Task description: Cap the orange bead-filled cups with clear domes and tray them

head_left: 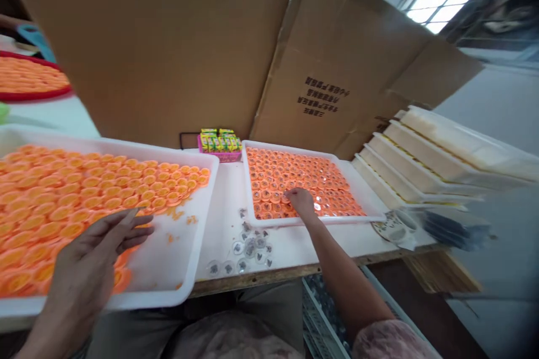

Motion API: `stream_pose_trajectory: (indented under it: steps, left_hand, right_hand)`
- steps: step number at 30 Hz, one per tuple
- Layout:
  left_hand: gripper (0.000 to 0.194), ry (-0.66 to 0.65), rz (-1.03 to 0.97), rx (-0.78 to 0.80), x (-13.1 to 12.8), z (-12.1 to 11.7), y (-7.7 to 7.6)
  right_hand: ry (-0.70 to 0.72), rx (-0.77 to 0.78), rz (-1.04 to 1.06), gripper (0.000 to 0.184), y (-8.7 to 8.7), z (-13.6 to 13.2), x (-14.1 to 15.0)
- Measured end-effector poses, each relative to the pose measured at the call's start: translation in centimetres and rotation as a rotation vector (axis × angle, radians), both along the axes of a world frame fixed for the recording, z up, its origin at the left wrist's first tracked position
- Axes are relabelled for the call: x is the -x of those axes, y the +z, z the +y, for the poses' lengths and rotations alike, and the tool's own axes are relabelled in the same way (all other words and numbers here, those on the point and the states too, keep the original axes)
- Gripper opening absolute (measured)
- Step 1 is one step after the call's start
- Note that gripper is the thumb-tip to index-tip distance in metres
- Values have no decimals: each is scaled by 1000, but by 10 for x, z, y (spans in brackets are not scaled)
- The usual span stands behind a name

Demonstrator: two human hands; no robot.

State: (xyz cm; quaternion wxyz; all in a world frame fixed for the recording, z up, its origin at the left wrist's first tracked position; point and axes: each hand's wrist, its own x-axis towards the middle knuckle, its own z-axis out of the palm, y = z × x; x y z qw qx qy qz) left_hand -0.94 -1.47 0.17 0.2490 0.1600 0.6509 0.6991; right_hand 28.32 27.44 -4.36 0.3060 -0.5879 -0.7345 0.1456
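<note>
My left hand lies flat with fingers stretched out over the orange round caps heaped in a large white tray at the left. My right hand reaches into a smaller white tray packed with rows of orange caps; its fingers curl down onto the caps near the front edge, and what they hold, if anything, is hidden. Several small clear discs lie on the white table between the two trays.
Big cardboard sheets stand behind the trays. A pink basket of yellow-green packets sits at the back. Stacked white trays lean at the right beside a tape roll. A red-rimmed tray of orange caps is at far left.
</note>
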Motion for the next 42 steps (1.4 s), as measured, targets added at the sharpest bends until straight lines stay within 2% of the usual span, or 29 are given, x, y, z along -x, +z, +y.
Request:
stream_pose_trajectory:
  steps: [2, 4, 6, 8, 9, 11, 13, 18, 22, 24, 27, 29, 31, 33, 35, 39, 42]
  left_hand:
    - [26, 44, -80, -16, -1, 0, 4]
    - [28, 57, -122, -23, -1, 1, 6]
    - [29, 52, -138, -30, 0, 2, 6]
    - [29, 41, -144, -39, 1, 2, 6]
    - [29, 35, -143, -43, 1, 2, 6]
    - [29, 33, -134, -46, 1, 0, 5]
    - [28, 45, -118, -57, 0, -1, 5]
    - [26, 65, -89, -133, 1, -4, 2]
    - [24, 88, -107, -164, 3, -4, 1]
    - [21, 125, -114, -210, 3, -3, 0]
    - [18, 166, -97, -271, 4, -1, -1]
    - [16, 175, -82, -282, 5, -1, -2]
    - [15, 185, -67, -287, 4, -1, -2]
    - [14, 199, -46, -302, 3, -2, -2]
    - [14, 204, -28, -316, 2, -3, -1]
    - [15, 175, -26, -315, 3, -3, -2]
    - [14, 173, -50, -307, 5, -1, -4]
  right_hand:
    - [-11, -56, -21, 18, 3, -7, 8]
    - [15, -112, -24, 20, 8, -26, 21]
    - [182, -163, -70, 21, 11, -58, 40]
    - [541, -221, -243, 26, 11, -95, 63]
    - [670, -229, -365, 30, 9, -113, 74]
    - [762, -180, -598, 30, 1, -141, 95]
    - [726, -109, -756, 27, -9, -157, 108]
    - [695, -54, -806, 25, -25, -155, 117]
    - [714, -53, -763, 24, -23, -148, 110]
    - [695, -86, -605, 23, -14, -149, 109]
    - [667, -148, -113, 23, 11, -158, 120]
    - [716, -121, 135, 21, 29, -166, 132]
    - [808, -54, 217, 20, 43, -171, 143]
    - [845, -14, 203, 22, 49, -172, 146]
    - [810, 13, 86, 22, 45, -171, 138]
    - [807, 196, -347, 15, 23, -173, 108]
    - [910, 260, -485, 17, 7, -181, 98]
